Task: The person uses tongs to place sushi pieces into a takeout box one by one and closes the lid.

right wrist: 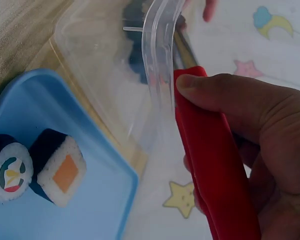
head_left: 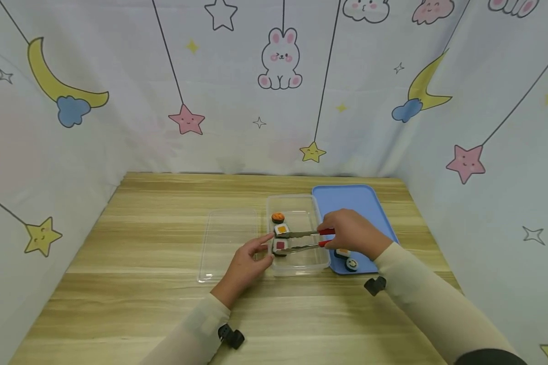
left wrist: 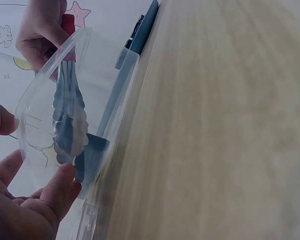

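My right hand (head_left: 353, 230) grips red-handled metal tongs (right wrist: 210, 165), whose arms stand apart over a clear plastic container (head_left: 301, 266). Inside it, along the left wall, are an orange-topped sushi piece (head_left: 278, 217), a yellow-centred sushi piece (head_left: 281, 229) and a red-centred sushi piece (head_left: 280, 246). The tong tips lie around the red-centred piece; whether they touch it I cannot tell. Against the container's left wall rest the spread fingers of my left hand (head_left: 247, 263). In the left wrist view the tongs (left wrist: 67, 95) show through the clear wall.
A blue tray (head_left: 349, 195) is at the right, partly under the right hand. On its near end sit an orange-centred square sushi piece (right wrist: 65, 172) and a round sushi roll (right wrist: 11, 172). Left of the container lies a clear lid (head_left: 224, 223) on the wooden table (head_left: 155, 243).
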### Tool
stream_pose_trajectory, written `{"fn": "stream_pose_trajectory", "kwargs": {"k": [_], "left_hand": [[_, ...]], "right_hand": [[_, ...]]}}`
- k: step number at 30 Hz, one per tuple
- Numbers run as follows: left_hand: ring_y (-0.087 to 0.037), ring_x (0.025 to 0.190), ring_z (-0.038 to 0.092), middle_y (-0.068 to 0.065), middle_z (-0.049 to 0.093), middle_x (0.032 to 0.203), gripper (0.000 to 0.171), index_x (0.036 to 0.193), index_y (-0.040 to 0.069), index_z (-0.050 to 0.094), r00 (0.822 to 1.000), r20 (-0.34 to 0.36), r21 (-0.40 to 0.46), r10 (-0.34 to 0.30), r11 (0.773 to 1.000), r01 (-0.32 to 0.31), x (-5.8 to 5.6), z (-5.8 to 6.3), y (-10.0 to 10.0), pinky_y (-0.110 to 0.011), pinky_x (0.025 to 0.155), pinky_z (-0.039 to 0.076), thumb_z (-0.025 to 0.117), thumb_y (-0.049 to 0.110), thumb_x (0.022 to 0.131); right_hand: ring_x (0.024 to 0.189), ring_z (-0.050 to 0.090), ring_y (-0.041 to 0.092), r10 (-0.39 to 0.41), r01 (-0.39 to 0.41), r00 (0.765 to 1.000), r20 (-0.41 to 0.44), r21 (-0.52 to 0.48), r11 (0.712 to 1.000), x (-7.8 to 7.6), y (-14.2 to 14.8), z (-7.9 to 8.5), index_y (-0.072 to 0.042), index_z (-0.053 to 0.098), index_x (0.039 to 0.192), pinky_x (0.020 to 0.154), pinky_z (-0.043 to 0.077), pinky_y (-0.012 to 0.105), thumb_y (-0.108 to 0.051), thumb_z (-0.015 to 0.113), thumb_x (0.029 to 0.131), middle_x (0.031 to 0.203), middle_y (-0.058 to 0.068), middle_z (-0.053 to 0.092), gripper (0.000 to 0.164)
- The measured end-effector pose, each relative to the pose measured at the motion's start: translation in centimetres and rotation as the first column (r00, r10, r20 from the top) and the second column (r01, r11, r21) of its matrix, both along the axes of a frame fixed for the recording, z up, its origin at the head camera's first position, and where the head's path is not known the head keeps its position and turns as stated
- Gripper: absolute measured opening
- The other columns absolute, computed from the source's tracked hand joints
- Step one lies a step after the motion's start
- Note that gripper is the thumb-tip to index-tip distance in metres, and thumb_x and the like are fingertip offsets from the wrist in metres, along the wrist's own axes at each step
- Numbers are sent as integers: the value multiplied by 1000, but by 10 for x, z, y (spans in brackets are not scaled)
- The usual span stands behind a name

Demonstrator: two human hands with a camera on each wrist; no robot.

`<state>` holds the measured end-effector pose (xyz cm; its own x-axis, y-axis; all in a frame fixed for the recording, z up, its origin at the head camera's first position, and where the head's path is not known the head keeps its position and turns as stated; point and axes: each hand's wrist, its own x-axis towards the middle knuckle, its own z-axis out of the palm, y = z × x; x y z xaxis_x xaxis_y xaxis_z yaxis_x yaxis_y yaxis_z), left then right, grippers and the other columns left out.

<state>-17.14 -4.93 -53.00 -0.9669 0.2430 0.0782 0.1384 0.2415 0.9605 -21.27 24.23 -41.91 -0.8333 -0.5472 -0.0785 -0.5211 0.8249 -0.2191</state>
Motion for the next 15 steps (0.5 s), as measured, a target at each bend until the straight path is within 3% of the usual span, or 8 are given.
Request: {"fn": "stream_pose_trajectory", "kwargs": {"k": [8,11,15], "left_hand": [[-34,125,64,-9,58,149,55,144,16,64,1000,6,-14,0,1000,0,-1,0,1,-55,98,52,74,10,91],[-35,125,64,-10,58,148,54,144,14,64,1000,-1,-5,0,1000,0,-2,-1,2,-57,101,51,74,10,91],[-33,126,64,-9,58,149,54,145,16,64,1000,7,-16,2,1000,-2,-2,-2,1,-56,102,50,73,11,92]], "right_hand": [[86,65,18,-86,89,996,26,-123,988,5,28,3,-14,79,120,74,55,37,-23,90,80,99,-6,70,42],[85,64,18,-135,131,991,-11,-188,973,8,50,6,-13,78,121,74,55,38,-25,91,79,101,-3,71,46],[88,65,22,-255,240,967,-31,-240,941,19,86,10,-9,75,125,75,56,41,-28,91,80,108,7,72,52]]}}
